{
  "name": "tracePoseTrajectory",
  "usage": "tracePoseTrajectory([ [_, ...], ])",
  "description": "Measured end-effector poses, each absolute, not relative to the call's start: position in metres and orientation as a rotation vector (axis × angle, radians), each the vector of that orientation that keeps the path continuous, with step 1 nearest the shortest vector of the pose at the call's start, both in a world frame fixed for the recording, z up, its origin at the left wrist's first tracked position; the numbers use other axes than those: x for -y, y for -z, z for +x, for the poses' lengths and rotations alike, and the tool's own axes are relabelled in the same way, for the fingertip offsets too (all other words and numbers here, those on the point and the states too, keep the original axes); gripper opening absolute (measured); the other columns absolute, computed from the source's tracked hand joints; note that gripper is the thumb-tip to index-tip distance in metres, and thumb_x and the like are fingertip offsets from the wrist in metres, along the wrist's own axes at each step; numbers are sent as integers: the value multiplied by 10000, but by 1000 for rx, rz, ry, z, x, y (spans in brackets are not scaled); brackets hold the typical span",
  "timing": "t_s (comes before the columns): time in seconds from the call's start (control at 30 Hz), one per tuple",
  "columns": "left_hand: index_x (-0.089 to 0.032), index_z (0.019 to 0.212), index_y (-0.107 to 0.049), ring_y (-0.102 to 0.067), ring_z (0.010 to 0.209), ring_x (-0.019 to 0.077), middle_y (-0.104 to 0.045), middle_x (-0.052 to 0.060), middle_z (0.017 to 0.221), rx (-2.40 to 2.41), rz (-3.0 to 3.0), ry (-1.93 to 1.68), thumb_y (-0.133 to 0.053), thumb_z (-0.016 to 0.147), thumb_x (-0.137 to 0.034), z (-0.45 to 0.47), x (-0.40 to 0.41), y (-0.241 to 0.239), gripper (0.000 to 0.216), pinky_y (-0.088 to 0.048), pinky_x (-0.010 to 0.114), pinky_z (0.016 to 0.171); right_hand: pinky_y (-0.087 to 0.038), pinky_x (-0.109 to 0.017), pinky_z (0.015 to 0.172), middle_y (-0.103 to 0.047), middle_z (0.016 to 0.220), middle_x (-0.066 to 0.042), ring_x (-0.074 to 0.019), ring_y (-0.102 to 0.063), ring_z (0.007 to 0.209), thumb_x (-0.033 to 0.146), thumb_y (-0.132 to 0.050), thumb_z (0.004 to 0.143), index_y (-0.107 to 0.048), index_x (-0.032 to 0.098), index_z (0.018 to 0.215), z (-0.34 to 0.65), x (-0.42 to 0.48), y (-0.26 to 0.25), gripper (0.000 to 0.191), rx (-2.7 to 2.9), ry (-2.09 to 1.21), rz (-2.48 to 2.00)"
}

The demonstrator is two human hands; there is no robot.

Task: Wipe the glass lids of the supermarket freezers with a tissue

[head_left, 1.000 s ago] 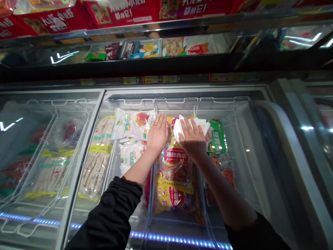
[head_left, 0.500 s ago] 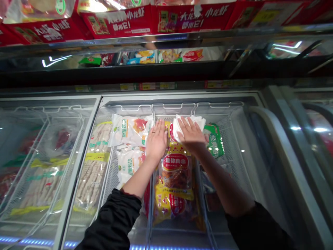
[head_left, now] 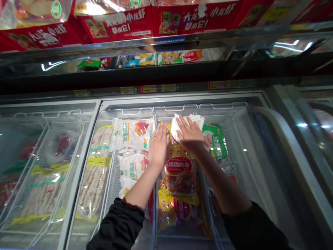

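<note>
Fingers stretched out, my left hand [head_left: 158, 146] rests flat on the glass lid [head_left: 249, 180] of a chest freezer, a ring on one finger. To its right, my right hand [head_left: 191, 135] has its fingers spread over a folded white cloth [head_left: 177, 126] and holds it pressed to the same lid. Beneath the glass, between my hands, lie yellow and red food bags [head_left: 179, 173]. White bags [head_left: 132, 133] show to the left of my left hand, and a green packet [head_left: 218, 142] lies right of the cloth.
A raised curved handle [head_left: 286, 152] runs along the lid's right side. On the left, a white frame bar [head_left: 83, 163] divides two lids. Above the back edge hangs a shelf with red boxes [head_left: 117, 26] and a metal front rail [head_left: 166, 40].
My right hand and the cloth have shifted slightly left over the glass. My left hand stays in nearly the same place. The view has tilted a little.
</note>
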State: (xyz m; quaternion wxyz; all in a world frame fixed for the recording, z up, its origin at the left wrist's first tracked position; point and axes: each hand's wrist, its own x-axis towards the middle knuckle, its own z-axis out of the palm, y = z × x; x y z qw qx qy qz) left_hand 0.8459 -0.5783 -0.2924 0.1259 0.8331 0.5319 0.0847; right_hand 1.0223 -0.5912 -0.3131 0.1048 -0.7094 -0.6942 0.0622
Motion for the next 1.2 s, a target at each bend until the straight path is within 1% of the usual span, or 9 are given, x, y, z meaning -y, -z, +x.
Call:
tracePoseTrajectory([
  [0.1,-89,1686,-401,-378,1640,248,-435,137,1739,-1542,2406,-251,-308,1116,-185,846,579,292,586,-336,437,1374,-289,-573,1360,-384,1767,-5,-306,-345,1654,315,-366,1112,-411,255,1710,1007,592,310,603,2198,-235,-1946],
  [0.2,-115,1683,-418,-398,1630,239,-458,115,1732,-1560,2388,-245,-317,1102,-161,846,579,290,592,-335,428,1374,-288,-550,1368,-383,1770,28,-279,-332,1661,336,-375,1106,-403,285,1712,1009,555,303,609,2313,-362,-1834],
  [0.33,-107,1674,-430,-406,1626,244,-458,121,1731,-1547,2397,-247,-328,1109,-171,845,579,288,578,-354,441,1366,-281,-535,1371,-335,1796,-24,-296,-307,1670,363,-353,1110,-369,205,1727,1029,517,298,637,2202,-407,-1979],
  [0.43,-93,1670,-432,-410,1625,256,-451,138,1731,-1531,2408,-259,-343,1104,-161,845,579,288,577,-359,455,1366,-296,-567,1357,-328,1798,-69,-329,-314,1664,350,-329,1110,-360,157,1727,1031,533,304,648,2024,-329,-2156],
  [0.53,-76,1660,-443,-406,1627,253,-461,148,1724,-1541,2402,-266,-335,1105,-164,846,579,291,572,-346,447,1371,-298,-582,1351,-347,1791,-48,-333,-319,1662,358,-345,1108,-366,204,1729,1015,558,310,641,2004,-262,-2164],
  [0.63,-70,1652,-452,-384,1637,238,-460,143,1727,-1543,2397,-252,-327,1105,-170,846,579,293,570,-328,424,1376,-281,-554,1367,-368,1783,6,-301,-318,1665,360,-360,1108,-387,267,1721,1004,551,308,621,2170,-320,-2006],
  [0.83,-134,1673,-434,-353,1649,230,-420,112,1745,-1527,2367,-222,-331,1097,-158,845,577,292,586,-348,472,1368,-266,-559,1376,-359,1790,-13,-304,-308,1669,338,-335,1103,-376,229,1726,1028,493,299,634,2142,-435,-2014],
  [1.0,-76,1640,-475,-359,1645,237,-416,139,1744,-1544,2344,-198,-345,1087,-130,846,577,287,571,-344,435,1369,-303,-642,1337,-370,1784,-58,-362,-324,1656,355,-316,1102,-336,213,1743,1025,538,311,657,1888,-302,-2170],
  [1.2,-87,1642,-471,-369,1643,235,-428,122,1742,-1526,2349,-234,-351,1074,-132,847,577,287,583,-338,451,1371,-256,-572,1374,-365,1789,-6,-318,-292,1672,380,-327,1116,-380,244,1725,1019,533,304,627,2187,-384,-2011],
])
